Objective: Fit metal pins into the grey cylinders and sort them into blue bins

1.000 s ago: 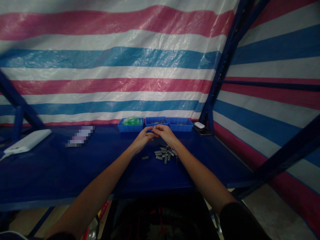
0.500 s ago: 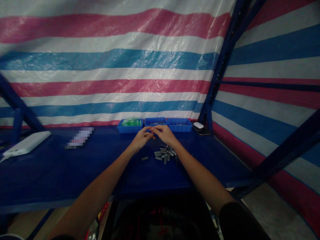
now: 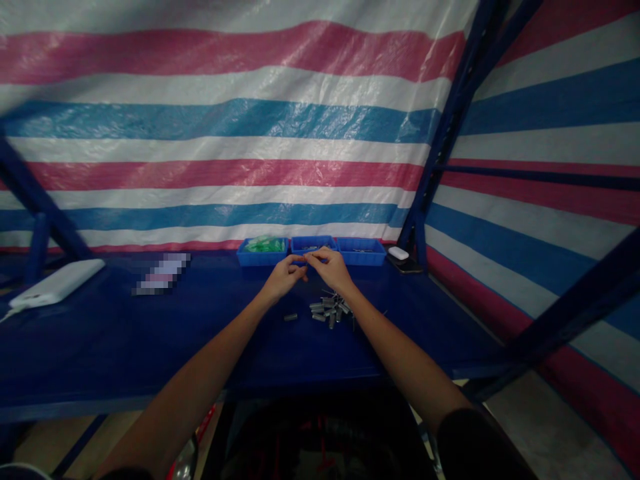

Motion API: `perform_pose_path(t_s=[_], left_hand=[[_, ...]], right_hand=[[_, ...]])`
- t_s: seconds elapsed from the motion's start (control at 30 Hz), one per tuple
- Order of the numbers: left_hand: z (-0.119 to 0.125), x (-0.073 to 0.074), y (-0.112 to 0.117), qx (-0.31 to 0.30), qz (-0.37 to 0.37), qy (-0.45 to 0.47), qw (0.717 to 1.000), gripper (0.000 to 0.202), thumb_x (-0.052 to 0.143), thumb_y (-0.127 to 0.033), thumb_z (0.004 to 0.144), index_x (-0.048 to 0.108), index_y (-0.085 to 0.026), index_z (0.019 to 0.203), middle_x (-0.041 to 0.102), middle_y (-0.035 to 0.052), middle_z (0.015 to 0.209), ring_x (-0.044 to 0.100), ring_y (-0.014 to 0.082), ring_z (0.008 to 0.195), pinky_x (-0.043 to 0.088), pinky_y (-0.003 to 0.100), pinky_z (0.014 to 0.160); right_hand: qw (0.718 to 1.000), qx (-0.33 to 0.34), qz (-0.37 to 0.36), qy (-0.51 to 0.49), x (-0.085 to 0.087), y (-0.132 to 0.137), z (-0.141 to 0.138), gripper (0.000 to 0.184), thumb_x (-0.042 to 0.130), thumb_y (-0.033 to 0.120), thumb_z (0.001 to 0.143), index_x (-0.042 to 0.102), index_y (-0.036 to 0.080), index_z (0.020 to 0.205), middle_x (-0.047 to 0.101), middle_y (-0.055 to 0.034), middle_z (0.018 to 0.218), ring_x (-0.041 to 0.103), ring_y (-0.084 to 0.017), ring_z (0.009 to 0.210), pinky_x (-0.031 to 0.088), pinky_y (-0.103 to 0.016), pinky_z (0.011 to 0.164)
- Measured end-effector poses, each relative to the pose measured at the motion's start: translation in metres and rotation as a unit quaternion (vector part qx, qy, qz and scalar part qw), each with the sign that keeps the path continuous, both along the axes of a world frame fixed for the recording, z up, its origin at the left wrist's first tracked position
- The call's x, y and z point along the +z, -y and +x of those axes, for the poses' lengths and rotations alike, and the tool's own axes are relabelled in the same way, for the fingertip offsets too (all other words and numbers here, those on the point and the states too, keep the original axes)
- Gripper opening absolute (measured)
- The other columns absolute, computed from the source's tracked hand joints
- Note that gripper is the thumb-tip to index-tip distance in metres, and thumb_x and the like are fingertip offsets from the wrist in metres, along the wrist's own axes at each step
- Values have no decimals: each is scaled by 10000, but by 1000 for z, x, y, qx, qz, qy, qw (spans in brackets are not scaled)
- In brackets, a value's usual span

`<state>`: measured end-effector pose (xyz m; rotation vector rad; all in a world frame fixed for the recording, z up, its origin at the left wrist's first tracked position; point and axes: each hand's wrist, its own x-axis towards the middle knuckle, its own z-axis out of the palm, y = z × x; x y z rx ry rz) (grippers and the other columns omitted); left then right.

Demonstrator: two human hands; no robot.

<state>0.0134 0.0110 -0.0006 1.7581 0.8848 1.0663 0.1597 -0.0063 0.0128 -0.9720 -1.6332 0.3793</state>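
My left hand [image 3: 285, 277] and my right hand [image 3: 329, 268] meet at the fingertips above the blue table, just in front of the bins. Both have their fingers bent and pinched together. Whatever lies between them is too small and dark to name. Below my right hand is a pile of small silver metal cylinders [image 3: 330, 309], with thin pin-like pieces among them. A single metal cylinder [image 3: 291, 317] lies apart, to the left of the pile.
Behind my hands stand a blue bin of green pieces [image 3: 264, 247], a middle blue bin [image 3: 313, 241] and a right blue bin [image 3: 361, 257] with small metal parts. A white case [image 3: 399, 253] rests on a dark phone [image 3: 407, 266]. Leftward are a blurred-out phone [image 3: 163, 274] and a white power bank [image 3: 59, 283].
My fingertips have shifted slightly against each other, the hands staying in the same place. The whole view has moved a little. The pile and the lone cylinder lie as before.
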Motion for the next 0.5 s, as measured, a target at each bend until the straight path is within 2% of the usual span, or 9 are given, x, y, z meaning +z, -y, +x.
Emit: perform_pose_path(t_s=[0.13,0.23,0.37,0.5], left_hand=[[4,-5,-2,-27,44,27,998,248,614,-343,701,528,-146,824,635,12,704,599,143,688,431,257,693],[5,-4,-2,-26,66,43,997,205,578,-345,732,521,-152,772,628,11,727,603,146,726,436,254,724],[3,1,0,15,96,20,995,222,520,-369,772,559,-151,777,625,22,740,603,158,741,440,253,722],[-1,5,1,79,132,-34,987,260,448,-369,812,584,-156,749,625,18,696,585,154,693,425,239,673]], right_hand=[[999,15,-33,-38,-4,-3,-3,190,559,321,755,692,187,729,646,-32,727,554,-154,716,424,-280,701],[995,40,-52,-79,-7,-5,-5,212,550,337,749,686,176,721,650,-31,715,566,-160,697,429,-277,675],[995,37,-52,-79,-7,-5,-4,236,533,346,759,673,167,694,633,-23,664,555,-155,671,418,-267,654],[1000,-1,-28,11,-4,-2,1,241,516,343,779,674,161,777,634,-29,706,538,-141,644,398,-256,620]])
